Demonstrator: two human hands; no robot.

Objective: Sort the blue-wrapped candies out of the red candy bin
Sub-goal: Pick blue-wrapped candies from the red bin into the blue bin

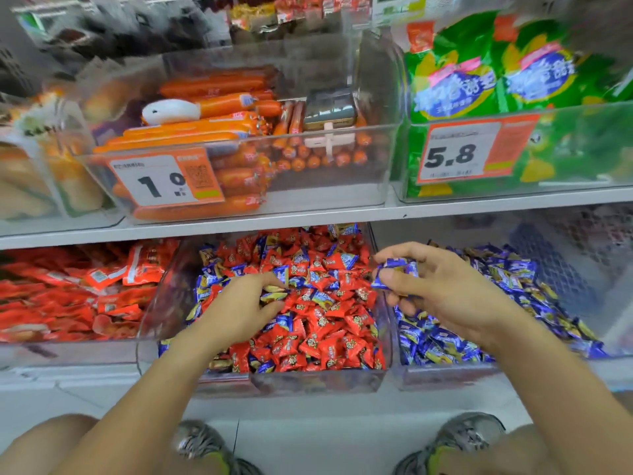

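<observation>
Pinching blue candies (394,273) in my right hand (442,289); left hand (239,303) grips another; blue bin (445,375) lies at three o'clock.

White metal shop shelf (308,214) under even light, clear plastic bins (239,145) of orange sausages, pale tiled floor (308,440)

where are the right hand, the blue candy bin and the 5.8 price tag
right hand (442,286), head view, on the back of the hand
blue candy bin (445,375), head view, on its clear front wall
5.8 price tag (452,156), head view, on the printed number
</observation>
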